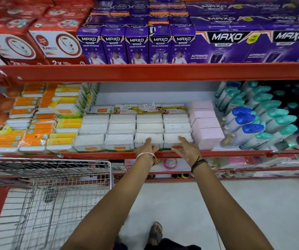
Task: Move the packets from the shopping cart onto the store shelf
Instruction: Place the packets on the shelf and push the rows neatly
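Note:
White cotton-bud packets (121, 129) stand in several rows on the middle shelf, whose red front rail (109, 155) runs across the view. My left hand (147, 147) lies flat against the front of one front-row packet (149, 138), fingers spread. My right hand (188, 148) rests with fingers apart on the neighbouring front-row packet (177, 138). Neither hand grips anything. The wire shopping cart (55, 177) stands at the lower left; I see no packets in the visible part of its basket.
Orange and yellow packets (36, 129) fill the shelf's left part. Pink boxes (206, 123) and teal- and blue-capped bottles (256, 120) stand to the right. Purple and red boxes (145, 42) sit on the shelf above. A lower shelf (181, 166) and pale floor lie below.

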Demonstrator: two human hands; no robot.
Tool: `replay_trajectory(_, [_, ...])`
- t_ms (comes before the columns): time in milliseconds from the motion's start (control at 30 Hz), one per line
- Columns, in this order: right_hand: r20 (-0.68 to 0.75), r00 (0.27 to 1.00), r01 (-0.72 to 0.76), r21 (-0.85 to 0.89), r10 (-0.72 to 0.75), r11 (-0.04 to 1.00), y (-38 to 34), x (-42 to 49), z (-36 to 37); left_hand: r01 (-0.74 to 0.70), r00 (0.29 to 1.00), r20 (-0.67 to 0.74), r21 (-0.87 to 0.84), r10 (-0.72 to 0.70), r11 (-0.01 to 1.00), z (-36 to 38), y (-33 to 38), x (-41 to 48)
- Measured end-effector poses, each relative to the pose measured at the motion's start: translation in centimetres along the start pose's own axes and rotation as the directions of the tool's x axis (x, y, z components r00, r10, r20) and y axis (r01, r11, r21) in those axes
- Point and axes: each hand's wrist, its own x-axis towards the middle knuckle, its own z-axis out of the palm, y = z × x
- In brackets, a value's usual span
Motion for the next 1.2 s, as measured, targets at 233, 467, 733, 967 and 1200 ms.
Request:
replay_trajectory(233, [-0.171,0.985,0.037,-0.013,-0.039,0.999,0.0,-1.1,1.1,0.021,1.0,0.022,-0.001,-0.021,1.0,0.3,0.5,-0.5])
replay_trajectory(467, [-0.141,0.99,0.002,-0.012,-0.004,1.0,0.9,-1.0,1.7,0.073,0.995,0.075,-0.02,-0.071,0.997,0.6,0.7,-0.5])
replay_trajectory(733, [-0.023,0.999,-0.041,0.115,0.044,0.992,1.4,-2.1,2.8,0.033,0.995,0.095,-0.001,-0.033,0.999,-0.1,0.6,-0.1])
replay_trajectory(967, [0.026,1.0,-0.015,0.115,0.012,0.993,3.3,-4.4,4.7,-0.066,0.998,0.002,0.053,0.066,0.996,-5.4,1.6,0.8])
replay_trajectory(1200, [0.307,0.939,-0.173,0.039,0.153,0.984,7.7,-7.0,13.0,-0.278,0.888,-0.368,0.05,0.276,0.959,-11.8,7.9,3.9])
